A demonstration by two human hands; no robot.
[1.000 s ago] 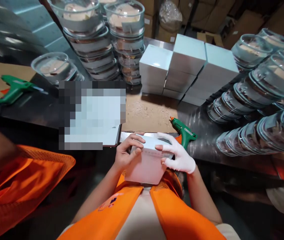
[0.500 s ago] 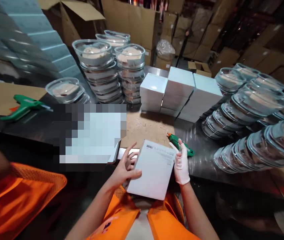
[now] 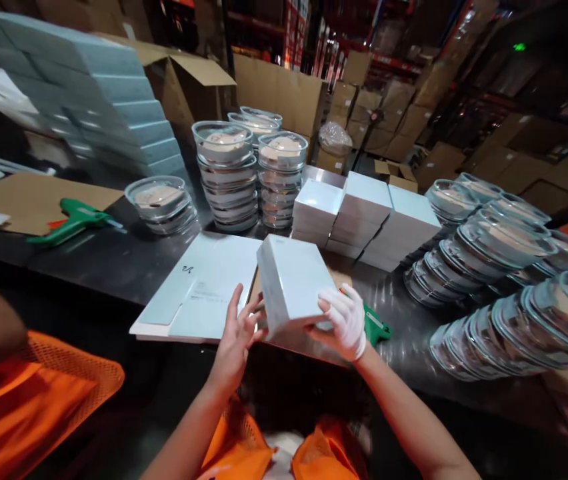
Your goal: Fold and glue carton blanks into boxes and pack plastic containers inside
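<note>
Tilted above the front of the table is a white box (image 3: pixel 299 277). My right hand (image 3: pixel 341 323), in a white glove, grips its lower right corner with the thumb on top. At the box's left side, my bare left hand (image 3: pixel 239 333) has its fingers spread; whether a fingertip touches the box I cannot tell. Flat white cartons (image 3: pixel 204 287) lie stacked just left of the box, with a black scribble on top. A green glue gun (image 3: pixel 377 327) rests behind my right hand, partly hidden by it. Beneath the box, a piece of brown cardboard (image 3: pixel 339 270) is mostly covered.
White boxes (image 3: pixel 364 220) stand stacked behind my hands. Round clear containers rise in piles at centre left (image 3: pixel 227 173) and right (image 3: pixel 469 260). Another green glue gun (image 3: pixel 71 220) lies on cardboard at left. A person's orange vest (image 3: pixel 39 400) shows at lower left.
The white box has moved forward, away from my body, and turned so a side face shows. My right hand now grips its corner; my left hand's thumb has come off its face.
</note>
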